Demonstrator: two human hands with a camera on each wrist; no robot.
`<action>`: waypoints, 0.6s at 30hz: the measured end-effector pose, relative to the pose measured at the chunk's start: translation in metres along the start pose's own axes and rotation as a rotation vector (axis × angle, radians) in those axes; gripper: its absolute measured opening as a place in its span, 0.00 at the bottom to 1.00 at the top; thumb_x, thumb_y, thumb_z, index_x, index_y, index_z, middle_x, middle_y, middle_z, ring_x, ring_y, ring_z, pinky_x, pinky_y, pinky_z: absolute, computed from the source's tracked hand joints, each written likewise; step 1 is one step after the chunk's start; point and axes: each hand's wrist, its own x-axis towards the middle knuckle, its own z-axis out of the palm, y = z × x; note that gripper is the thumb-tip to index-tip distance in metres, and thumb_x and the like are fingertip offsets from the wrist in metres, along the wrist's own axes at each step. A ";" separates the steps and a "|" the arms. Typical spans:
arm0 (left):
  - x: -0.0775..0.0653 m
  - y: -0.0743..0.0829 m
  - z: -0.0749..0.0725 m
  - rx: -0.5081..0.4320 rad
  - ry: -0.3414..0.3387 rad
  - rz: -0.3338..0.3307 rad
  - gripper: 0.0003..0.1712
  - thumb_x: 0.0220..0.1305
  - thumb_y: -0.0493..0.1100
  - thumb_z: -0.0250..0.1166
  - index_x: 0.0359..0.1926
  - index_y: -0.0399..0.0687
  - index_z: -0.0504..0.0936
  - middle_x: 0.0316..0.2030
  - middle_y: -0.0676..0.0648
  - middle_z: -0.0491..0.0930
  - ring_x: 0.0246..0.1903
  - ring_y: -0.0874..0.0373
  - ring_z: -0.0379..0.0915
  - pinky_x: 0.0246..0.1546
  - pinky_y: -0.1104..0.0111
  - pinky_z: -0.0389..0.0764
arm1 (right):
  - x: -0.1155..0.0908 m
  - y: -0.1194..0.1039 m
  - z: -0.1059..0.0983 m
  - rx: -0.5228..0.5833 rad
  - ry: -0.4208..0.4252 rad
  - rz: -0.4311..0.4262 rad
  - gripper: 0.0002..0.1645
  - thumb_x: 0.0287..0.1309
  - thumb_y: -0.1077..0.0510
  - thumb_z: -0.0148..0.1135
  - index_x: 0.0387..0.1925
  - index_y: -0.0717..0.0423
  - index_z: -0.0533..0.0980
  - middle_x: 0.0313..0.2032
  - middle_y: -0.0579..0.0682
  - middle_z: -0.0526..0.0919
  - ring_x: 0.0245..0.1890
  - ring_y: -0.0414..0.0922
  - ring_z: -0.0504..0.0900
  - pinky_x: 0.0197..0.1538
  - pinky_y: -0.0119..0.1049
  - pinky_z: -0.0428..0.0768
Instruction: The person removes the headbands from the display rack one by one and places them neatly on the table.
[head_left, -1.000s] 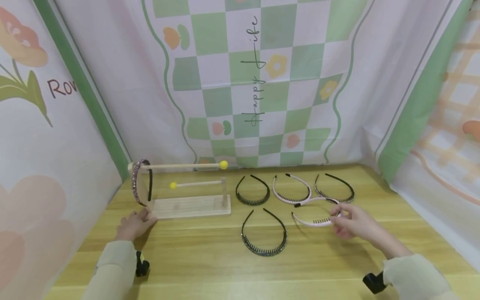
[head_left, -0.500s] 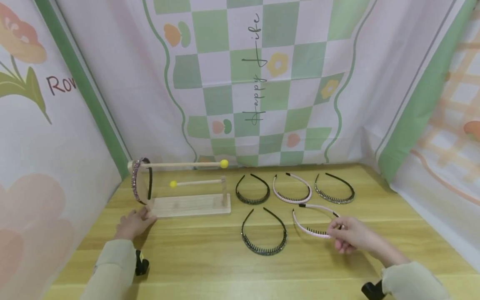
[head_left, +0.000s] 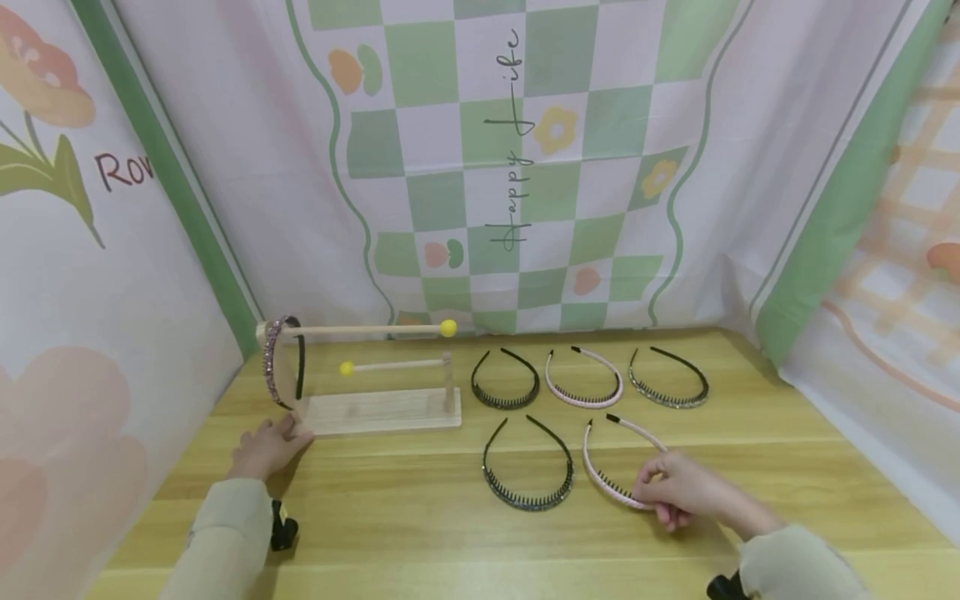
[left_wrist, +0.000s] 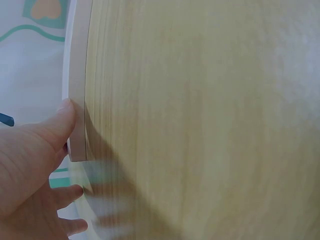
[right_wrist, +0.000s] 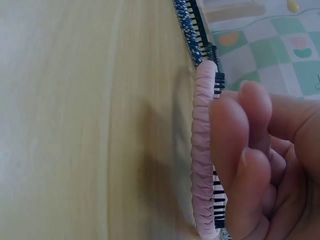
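In the head view my right hand pinches a pink pleated headband by its right side, low over the table. The right wrist view shows the curled fingers beside its pink band and black comb teeth; the thumb's contact is hidden. At the left, my left hand grips the near left corner of a wooden headband stand. Its thumb presses the base edge in the left wrist view. A glittery pink-purple headband hangs at the left end of the stand's upper bar.
A black headband, another pink headband and a rhinestone headband lie in a row at the back. A dark glittery headband lies left of my right hand. Yellow balls tip the stand's bars. A printed curtain stands behind the table.
My right hand has drawn the pink headband toward me and slightly left, away from the back row, turning its ends to face the back. The left hand stays at the stand's base.
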 end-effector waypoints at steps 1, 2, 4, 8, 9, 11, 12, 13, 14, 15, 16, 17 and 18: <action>0.001 -0.001 0.000 0.003 0.001 0.001 0.44 0.66 0.65 0.45 0.68 0.36 0.50 0.62 0.19 0.42 0.55 0.16 0.37 0.50 0.29 0.47 | 0.001 0.000 0.001 -0.005 -0.001 -0.004 0.06 0.56 0.60 0.60 0.29 0.59 0.76 0.11 0.49 0.75 0.09 0.38 0.73 0.12 0.25 0.69; 0.001 -0.001 0.000 0.006 0.002 0.002 0.44 0.66 0.65 0.44 0.68 0.36 0.50 0.62 0.19 0.42 0.55 0.16 0.37 0.50 0.29 0.47 | 0.002 0.000 0.003 -0.005 -0.001 -0.006 0.05 0.56 0.60 0.60 0.29 0.59 0.77 0.11 0.49 0.75 0.09 0.37 0.73 0.12 0.24 0.68; 0.002 -0.002 0.001 0.011 0.003 0.002 0.44 0.65 0.65 0.44 0.68 0.36 0.51 0.62 0.19 0.42 0.55 0.16 0.37 0.50 0.29 0.47 | 0.005 0.000 0.004 -0.009 -0.001 -0.008 0.05 0.56 0.60 0.60 0.28 0.59 0.76 0.10 0.49 0.75 0.09 0.37 0.72 0.11 0.24 0.68; 0.003 -0.002 0.002 0.012 -0.001 -0.005 0.44 0.65 0.65 0.45 0.68 0.36 0.51 0.62 0.20 0.42 0.55 0.16 0.38 0.50 0.29 0.47 | 0.007 0.000 0.005 -0.017 -0.005 0.002 0.05 0.56 0.60 0.60 0.28 0.59 0.76 0.10 0.48 0.74 0.09 0.36 0.72 0.11 0.23 0.67; 0.003 -0.002 0.002 0.012 -0.001 -0.006 0.44 0.65 0.65 0.45 0.68 0.36 0.51 0.62 0.20 0.42 0.55 0.16 0.38 0.50 0.29 0.47 | 0.008 0.000 0.005 -0.020 -0.008 0.004 0.05 0.56 0.60 0.60 0.28 0.59 0.76 0.10 0.48 0.74 0.09 0.36 0.72 0.11 0.23 0.67; 0.002 -0.001 0.002 0.008 -0.002 -0.008 0.44 0.66 0.64 0.45 0.68 0.36 0.51 0.62 0.19 0.42 0.55 0.16 0.38 0.50 0.29 0.47 | 0.009 0.001 0.005 -0.021 -0.012 0.019 0.05 0.56 0.60 0.60 0.28 0.59 0.76 0.10 0.47 0.74 0.09 0.36 0.72 0.12 0.23 0.67; 0.002 -0.001 0.001 0.007 -0.002 -0.008 0.43 0.66 0.64 0.45 0.68 0.36 0.51 0.62 0.19 0.42 0.55 0.16 0.37 0.50 0.29 0.47 | 0.009 0.001 0.005 -0.021 -0.014 0.025 0.05 0.56 0.59 0.60 0.28 0.59 0.76 0.10 0.47 0.74 0.09 0.36 0.72 0.12 0.23 0.67; 0.002 -0.001 0.001 0.005 -0.002 -0.008 0.43 0.66 0.64 0.45 0.68 0.36 0.51 0.62 0.19 0.42 0.55 0.16 0.37 0.50 0.29 0.47 | 0.009 0.001 0.005 -0.020 -0.016 0.031 0.06 0.56 0.59 0.59 0.28 0.59 0.76 0.10 0.47 0.74 0.09 0.36 0.72 0.12 0.23 0.67; 0.001 0.000 0.001 0.003 -0.002 -0.010 0.43 0.66 0.64 0.45 0.68 0.36 0.51 0.62 0.19 0.42 0.55 0.16 0.37 0.50 0.29 0.47 | 0.010 0.001 0.005 -0.017 -0.019 0.036 0.06 0.56 0.59 0.59 0.28 0.59 0.76 0.10 0.47 0.74 0.09 0.36 0.72 0.12 0.23 0.67; 0.001 0.000 0.001 0.001 -0.002 -0.011 0.43 0.66 0.64 0.45 0.68 0.35 0.51 0.62 0.19 0.42 0.55 0.16 0.37 0.50 0.29 0.47 | 0.010 0.001 0.005 -0.014 -0.020 0.037 0.06 0.56 0.60 0.59 0.28 0.59 0.76 0.10 0.47 0.74 0.09 0.36 0.72 0.12 0.23 0.67; 0.001 0.000 0.000 -0.002 -0.003 -0.014 0.43 0.66 0.64 0.45 0.68 0.35 0.50 0.62 0.19 0.42 0.56 0.17 0.37 0.50 0.29 0.47 | 0.010 0.001 0.005 -0.013 -0.022 0.038 0.06 0.56 0.60 0.59 0.28 0.59 0.76 0.11 0.47 0.74 0.09 0.36 0.72 0.12 0.23 0.67; 0.000 0.000 0.000 -0.002 -0.003 -0.016 0.43 0.66 0.64 0.45 0.68 0.36 0.50 0.62 0.19 0.42 0.56 0.17 0.37 0.50 0.29 0.47 | 0.011 0.001 0.006 -0.010 -0.024 0.040 0.06 0.56 0.60 0.59 0.28 0.59 0.76 0.11 0.47 0.74 0.09 0.36 0.72 0.13 0.23 0.67; 0.000 0.000 0.000 -0.003 -0.004 -0.018 0.43 0.66 0.64 0.45 0.68 0.36 0.50 0.62 0.19 0.42 0.56 0.17 0.37 0.50 0.29 0.47 | 0.011 0.000 0.006 -0.006 -0.026 0.038 0.06 0.56 0.60 0.60 0.28 0.59 0.76 0.11 0.47 0.74 0.10 0.36 0.73 0.13 0.23 0.67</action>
